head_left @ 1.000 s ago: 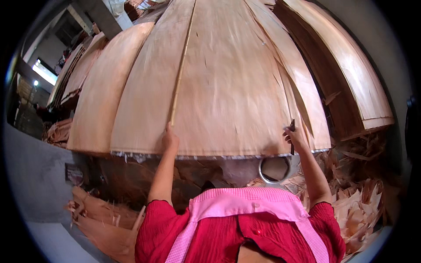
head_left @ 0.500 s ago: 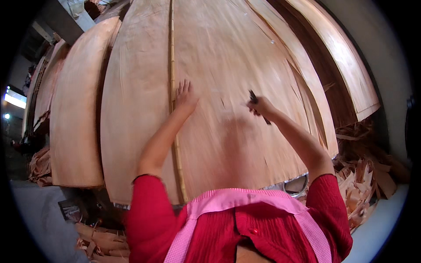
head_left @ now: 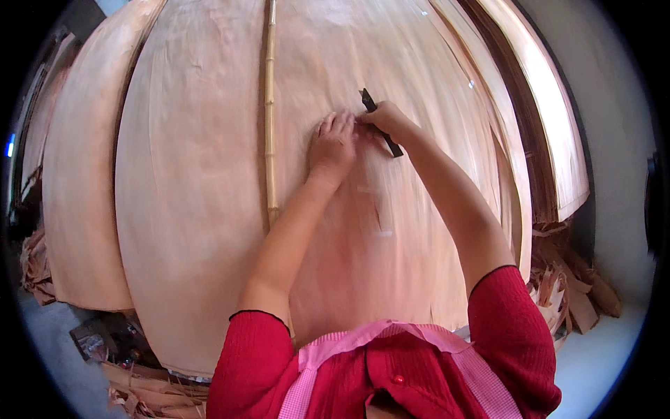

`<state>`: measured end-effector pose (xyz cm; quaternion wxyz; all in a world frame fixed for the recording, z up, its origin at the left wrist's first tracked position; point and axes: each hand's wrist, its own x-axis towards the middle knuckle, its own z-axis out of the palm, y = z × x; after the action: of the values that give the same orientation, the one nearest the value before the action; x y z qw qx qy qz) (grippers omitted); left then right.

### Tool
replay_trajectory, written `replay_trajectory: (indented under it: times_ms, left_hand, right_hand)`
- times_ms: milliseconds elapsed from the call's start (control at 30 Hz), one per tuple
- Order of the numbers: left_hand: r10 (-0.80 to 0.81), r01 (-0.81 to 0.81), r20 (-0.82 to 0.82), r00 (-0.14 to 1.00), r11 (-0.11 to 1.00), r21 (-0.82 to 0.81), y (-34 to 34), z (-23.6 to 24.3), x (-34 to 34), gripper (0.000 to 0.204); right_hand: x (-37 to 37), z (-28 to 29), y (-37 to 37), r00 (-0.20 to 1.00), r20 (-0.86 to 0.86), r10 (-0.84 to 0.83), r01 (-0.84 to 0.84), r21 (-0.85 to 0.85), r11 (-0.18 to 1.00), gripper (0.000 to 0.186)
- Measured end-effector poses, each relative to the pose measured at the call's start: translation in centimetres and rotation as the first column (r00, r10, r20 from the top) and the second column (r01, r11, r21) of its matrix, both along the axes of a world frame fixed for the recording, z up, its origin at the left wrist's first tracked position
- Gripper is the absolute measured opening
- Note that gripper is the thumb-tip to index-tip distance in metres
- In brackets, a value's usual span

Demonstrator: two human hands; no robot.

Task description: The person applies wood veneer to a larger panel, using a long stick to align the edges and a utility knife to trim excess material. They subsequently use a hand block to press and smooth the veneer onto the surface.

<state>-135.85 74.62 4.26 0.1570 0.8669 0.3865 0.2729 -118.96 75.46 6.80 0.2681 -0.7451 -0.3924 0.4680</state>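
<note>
A broad, pale wood veneer sheet (head_left: 202, 174) spreads beneath both hands. My left hand (head_left: 333, 145) rests on it palm down, fingers stretched forward and slightly blurred. Just to its right, my right hand (head_left: 388, 121) grips a black utility knife (head_left: 382, 133), held slantwise with its tip pointing away to the far left. The two hands nearly meet; whatever lies between their fingertips is blurred. Left of them, a long bamboo stick (head_left: 269, 105) lies lengthwise along the sheet. Nearer to me, a small slit and a short whitish strip (head_left: 382, 233) show on the veneer.
More veneer stacks stand at the left (head_left: 84, 181) and far right (head_left: 551, 105). Layered sheet edges curl along the right side. Veneer scraps (head_left: 569, 279) heap on the floor at the right, with others (head_left: 150, 391) at the lower left. A pale wall (head_left: 604, 126) rises at the right.
Both hands have moved farther away over the sheet. My left hand has left the bamboo stick and come close to my right hand, which still holds the knife. The view has shifted.
</note>
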Motion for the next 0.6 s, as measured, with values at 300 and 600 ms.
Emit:
replay_trajectory:
  times_ms: [300,600]
  left_hand:
    - [0.044,-0.035,-0.242,0.969,0.999,0.040,0.6,2.0,0.5,0.036]
    - [0.119,-0.126,0.065,0.991,0.985,0.116,8.3,-0.4,3.2,0.038]
  right_hand:
    - [-3.1,4.1,3.3,0.394,0.835,0.384,-0.365,-0.241,0.899,0.017]
    - [-0.3,3.6,19.2,0.996,0.036,0.084,-0.091,0.273,0.958,0.020]
